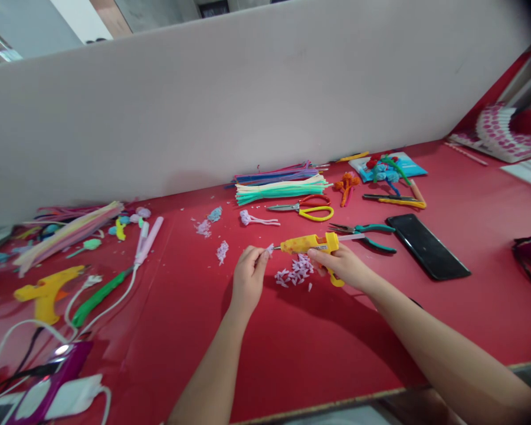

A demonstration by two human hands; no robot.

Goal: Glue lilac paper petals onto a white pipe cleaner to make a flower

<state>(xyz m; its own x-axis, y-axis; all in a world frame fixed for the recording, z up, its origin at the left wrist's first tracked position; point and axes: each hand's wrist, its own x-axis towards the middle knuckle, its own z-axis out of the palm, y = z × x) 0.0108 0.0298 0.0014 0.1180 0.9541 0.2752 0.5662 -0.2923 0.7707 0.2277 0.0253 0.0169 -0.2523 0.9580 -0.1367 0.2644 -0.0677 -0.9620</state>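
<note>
A glossy red tabletop (181, 354) is supporting a long bundle of fuzzy cream and mint-green stems (283, 189) and a slim black rectangular phone (429, 247). The right hand (343, 265) is wrapping its fingers closed around a yellow plastic glue gun (303, 243), whose narrow metal nozzle is pointing toward the left hand (249, 274). That hand's thumb and fingertips are closing in a pinch on a small soft lilac piece (270, 248), which is sitting right by the nozzle. Doing this well is probably calling for a light, steady pinch, fingertips clear of the hot metal, and a gentle trigger squeeze so glue isn't flooding the fuzzy fibres. Short, pointed lilac bits (298, 268) are lying loosely heaped beneath the gun.
</note>
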